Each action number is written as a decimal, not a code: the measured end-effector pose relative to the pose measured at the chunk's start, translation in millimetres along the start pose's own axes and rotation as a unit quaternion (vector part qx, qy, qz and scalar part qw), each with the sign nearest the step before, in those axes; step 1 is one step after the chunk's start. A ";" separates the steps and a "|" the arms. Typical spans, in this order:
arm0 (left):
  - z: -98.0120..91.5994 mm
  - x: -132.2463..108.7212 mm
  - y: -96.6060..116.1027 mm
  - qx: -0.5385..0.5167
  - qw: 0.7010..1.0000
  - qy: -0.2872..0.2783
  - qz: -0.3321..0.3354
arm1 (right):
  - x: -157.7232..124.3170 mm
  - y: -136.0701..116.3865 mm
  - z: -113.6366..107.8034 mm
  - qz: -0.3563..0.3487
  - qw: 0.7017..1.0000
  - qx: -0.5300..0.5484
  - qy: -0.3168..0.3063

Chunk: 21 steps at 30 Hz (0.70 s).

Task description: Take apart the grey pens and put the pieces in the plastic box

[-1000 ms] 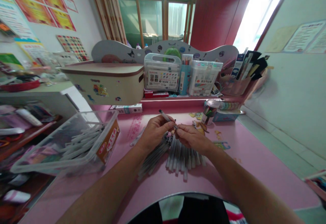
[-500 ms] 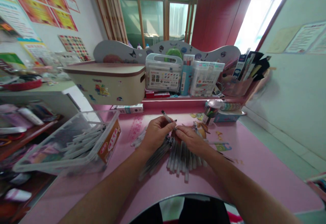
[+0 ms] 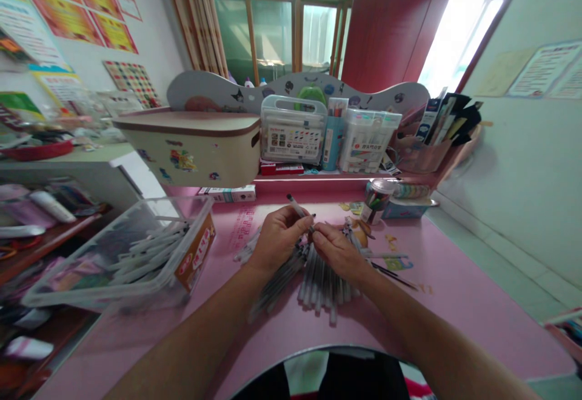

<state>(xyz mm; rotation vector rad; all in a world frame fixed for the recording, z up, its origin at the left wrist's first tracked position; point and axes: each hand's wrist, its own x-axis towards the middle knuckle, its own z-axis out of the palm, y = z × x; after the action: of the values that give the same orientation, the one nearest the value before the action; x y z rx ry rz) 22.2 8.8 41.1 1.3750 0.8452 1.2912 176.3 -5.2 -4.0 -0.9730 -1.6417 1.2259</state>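
Closed around a slim pale pen (image 3: 296, 205) with a dark end is my left hand (image 3: 278, 237), above the middle of the pink desk. My right hand (image 3: 335, 247) is closed too, its thumb and fingertips pinching at the pen's near end, against my left thumb. Under my right hand, a fan of clear, pale pen barrels (image 3: 322, 294) lies on the desk. A bundle of thin, darker pens or refills (image 3: 278, 285) lies beside it, partly hidden by my left hand. More pale pens (image 3: 245, 248) show behind my left wrist.
At left stands a clear plastic bin (image 3: 159, 285) holding many pens (image 3: 154, 251). Thin dark sticks (image 3: 393, 274) lie right of my forearm. A lidded jar (image 3: 376, 200) and a blue box (image 3: 407, 208) stand at the back right. Above is a shelf with a cream box (image 3: 204, 151) and marker cases (image 3: 293, 133).
Both hands stay almost in place, with the right fingers shifting slightly at the pen's near end. The pen and the piles look the same.
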 end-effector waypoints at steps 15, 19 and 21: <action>-5.6 0.3 -4.9 -0.177 0.935 -0.189 -0.244 | 8.4 -10.9 -22.6 0.078 0.982 0.143 0.097; -11.9 2.0 -8.2 -0.163 0.908 -0.239 -0.302 | 6.1 -12.0 -22.6 0.082 0.989 0.117 0.045; -13.4 2.8 -8.6 -0.143 0.912 -0.231 -0.307 | 5.3 -12.8 -23.0 0.075 0.990 0.114 0.033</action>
<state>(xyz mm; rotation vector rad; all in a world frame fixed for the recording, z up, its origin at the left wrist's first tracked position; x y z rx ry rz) 11.0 16.2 32.2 0.9971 0.6467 0.5380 194.8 4.1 13.1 -0.9950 -1.3618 1.4320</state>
